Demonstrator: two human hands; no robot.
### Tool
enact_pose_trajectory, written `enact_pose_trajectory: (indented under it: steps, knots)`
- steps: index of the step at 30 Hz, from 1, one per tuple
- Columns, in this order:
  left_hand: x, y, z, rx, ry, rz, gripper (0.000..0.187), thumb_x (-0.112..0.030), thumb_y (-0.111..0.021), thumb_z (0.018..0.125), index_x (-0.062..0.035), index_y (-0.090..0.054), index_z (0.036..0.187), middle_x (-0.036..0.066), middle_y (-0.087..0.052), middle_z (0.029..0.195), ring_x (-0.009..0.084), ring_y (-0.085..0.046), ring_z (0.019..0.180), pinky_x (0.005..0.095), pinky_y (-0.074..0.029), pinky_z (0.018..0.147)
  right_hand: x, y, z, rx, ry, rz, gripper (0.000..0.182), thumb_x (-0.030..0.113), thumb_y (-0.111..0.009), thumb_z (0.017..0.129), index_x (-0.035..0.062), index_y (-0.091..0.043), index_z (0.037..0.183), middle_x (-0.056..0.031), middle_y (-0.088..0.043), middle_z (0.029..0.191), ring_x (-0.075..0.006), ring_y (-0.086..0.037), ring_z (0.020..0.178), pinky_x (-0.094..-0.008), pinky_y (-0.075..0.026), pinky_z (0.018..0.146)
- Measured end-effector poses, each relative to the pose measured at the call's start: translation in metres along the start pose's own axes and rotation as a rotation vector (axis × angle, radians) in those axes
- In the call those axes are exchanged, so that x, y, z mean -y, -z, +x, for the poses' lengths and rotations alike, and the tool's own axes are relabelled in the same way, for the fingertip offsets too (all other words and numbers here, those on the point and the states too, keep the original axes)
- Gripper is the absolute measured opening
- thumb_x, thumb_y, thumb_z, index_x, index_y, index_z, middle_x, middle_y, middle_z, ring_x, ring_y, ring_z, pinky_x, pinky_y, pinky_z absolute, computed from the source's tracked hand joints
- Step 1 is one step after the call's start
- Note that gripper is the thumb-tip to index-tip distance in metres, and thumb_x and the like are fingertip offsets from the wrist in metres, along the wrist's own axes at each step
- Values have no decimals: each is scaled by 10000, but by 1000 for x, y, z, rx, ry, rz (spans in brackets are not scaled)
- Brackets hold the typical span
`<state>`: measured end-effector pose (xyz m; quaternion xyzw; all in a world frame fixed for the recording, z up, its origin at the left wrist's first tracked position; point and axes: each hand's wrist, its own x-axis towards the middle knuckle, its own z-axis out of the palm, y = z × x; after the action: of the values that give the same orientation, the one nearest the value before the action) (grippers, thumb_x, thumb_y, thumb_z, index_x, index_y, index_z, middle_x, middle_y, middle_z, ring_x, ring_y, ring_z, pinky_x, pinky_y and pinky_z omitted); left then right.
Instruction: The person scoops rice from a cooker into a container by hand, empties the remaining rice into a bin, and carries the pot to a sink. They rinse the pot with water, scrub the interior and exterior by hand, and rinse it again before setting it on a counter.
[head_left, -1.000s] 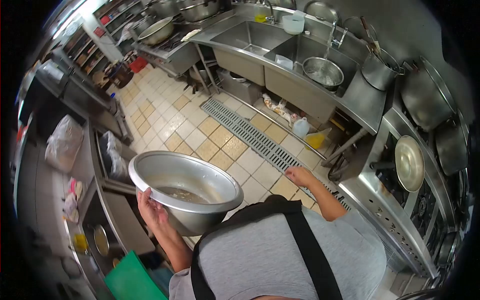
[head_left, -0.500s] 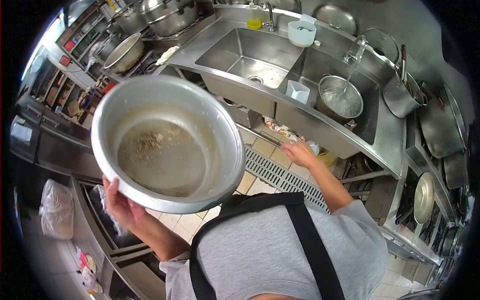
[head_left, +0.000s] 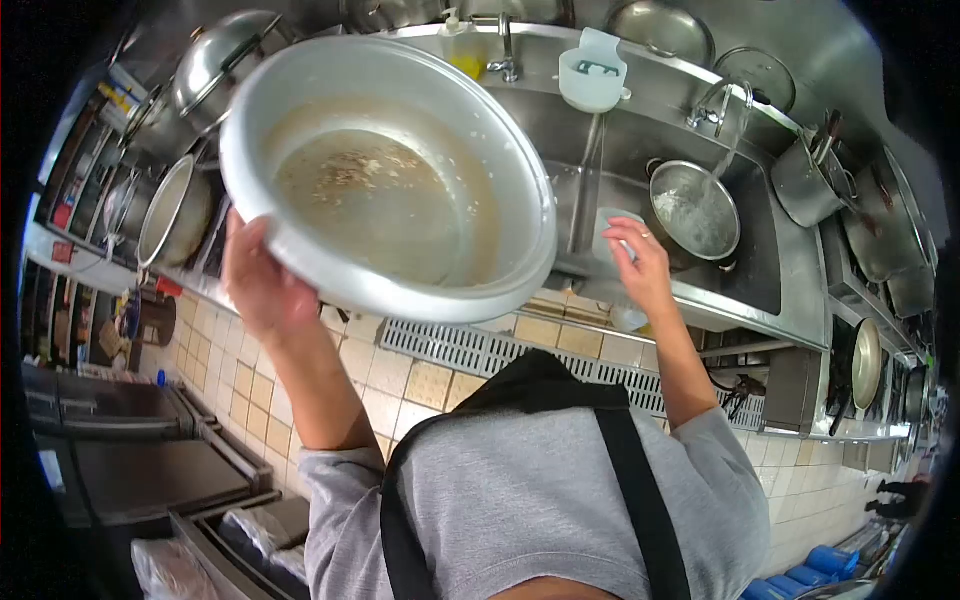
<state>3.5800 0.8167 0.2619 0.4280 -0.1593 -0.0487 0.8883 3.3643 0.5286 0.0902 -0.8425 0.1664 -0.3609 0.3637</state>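
Note:
A wide metal basin [head_left: 510, 190] is held up by its rim in my left hand [head_left: 265, 280], tilted so that its inside faces me. Brown residue and bits lie on its stained bottom, with white specks along the wall. My right hand [head_left: 643, 262] is stretched out over the sink's front edge, fingers apart and slightly bent, with nothing visible in it. Its fingertips overlap a translucent plastic container [head_left: 606, 222] in the sink. Just right of that hand stands a metal pot [head_left: 694, 212] of water, under a running faucet [head_left: 712, 112].
The double steel sink [head_left: 765, 262] spans the front. On its back ledge are a white holder [head_left: 592, 85], a soap bottle [head_left: 462, 50] and a second faucet [head_left: 505, 55]. A pot with utensils [head_left: 805, 185] stands right; large pans [head_left: 172, 212] are left. A floor grate [head_left: 450, 348] runs below.
The basin in my left hand has moved right and up, now over the left sink bowl. My right hand has risen to the plastic container. The view has turned left.

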Motion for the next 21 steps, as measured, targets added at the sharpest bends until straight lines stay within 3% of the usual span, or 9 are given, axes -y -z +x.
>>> enact_pose_trajectory:
  steps: [1, 2, 3, 5, 11, 12, 13, 19, 21]
  knots:
    - [10, -2, 19, -108, 38, -37, 292, -74, -488, 761, -31, -523, 1047, 46, -587, 873, 97, -555, 612, 168, -390, 409, 1, -21, 10, -11, 12, -13, 132, 29, -555, 823, 39, -626, 934, -104, -599, 1061, -232, -586, 931, -299, -461, 788]
    - [20, 13, 47, 73, 99, -27, 242, -81, -501, 761, -48, -538, 997, 21, -576, 822, 67, -509, 557, 167, -314, 365, -3, -28, 26, -79, 35, -34, 139, 57, -563, 829, 59, -629, 951, -92, -599, 1069, -227, -590, 933, -300, -470, 785]
    - [39, 17, 66, 12, 122, -22, 179, -85, -516, 758, -70, -542, 935, -3, -553, 769, 48, -463, 515, 172, -264, 355, -4, -35, 38, -141, 60, -53, 147, 85, -572, 835, 79, -633, 969, -80, -599, 1077, -222, -593, 934, -301, -479, 781]
    - [62, 36, 111, 115, 180, -35, 138, -90, -523, 762, -81, -530, 900, -7, -540, 751, 55, -440, 486, 180, -260, 347, 16, -63, 73, -132, 4, -2, 148, 82, -569, 831, 72, -630, 966, -89, -589, 1094, -219, -578, 964, -294, -469, 793]
    - [175, 91, 205, 139, 395, -109, 236, -131, -489, 816, -58, -496, 1041, 6, -563, 824, 62, -490, 529, 173, -296, 361, -13, -230, 249, -27, 344, -153, 166, 127, -561, 822, 61, -580, 974, -116, -568, 1105, -316, -527, 1033, -379, -420, 882]
    - [219, 22, 188, 131, 459, -72, 254, -134, -491, 816, -61, -491, 1060, 1, -562, 822, 60, -494, 536, 173, -294, 360, -62, -185, 285, -13, 367, -188, 161, 134, -558, 823, 48, -574, 957, -120, -571, 1083, -320, -526, 1021, -390, -416, 882]
    - [234, 20, 187, 103, 516, -64, 277, -130, -494, 813, -64, -486, 1082, -3, -562, 823, 58, -495, 540, 172, -295, 360, -76, -200, 316, 47, 371, -243, 163, 151, -552, 834, 49, -569, 960, -128, -559, 1099, -315, -518, 1037, -392, -414, 884]
    - [287, 90, 205, 15, 747, -48, 286, -168, -499, 798, -69, -498, 1066, 10, -543, 797, 62, -480, 546, 167, -287, 332, -153, -319, 444, 155, 446, -625, 195, 190, -535, 801, 32, -571, 910, -145, -546, 1091, -301, -515, 1017, -388, -408, 874]
    - [290, 106, 208, -61, 722, 29, 317, -186, -495, 801, -51, -509, 1088, 44, -585, 864, 108, -559, 698, 214, -454, 537, -173, -344, 458, 209, 337, -644, 210, 206, -537, 781, 36, -598, 888, -144, -571, 1065, -303, -531, 1004, -392, -409, 870]
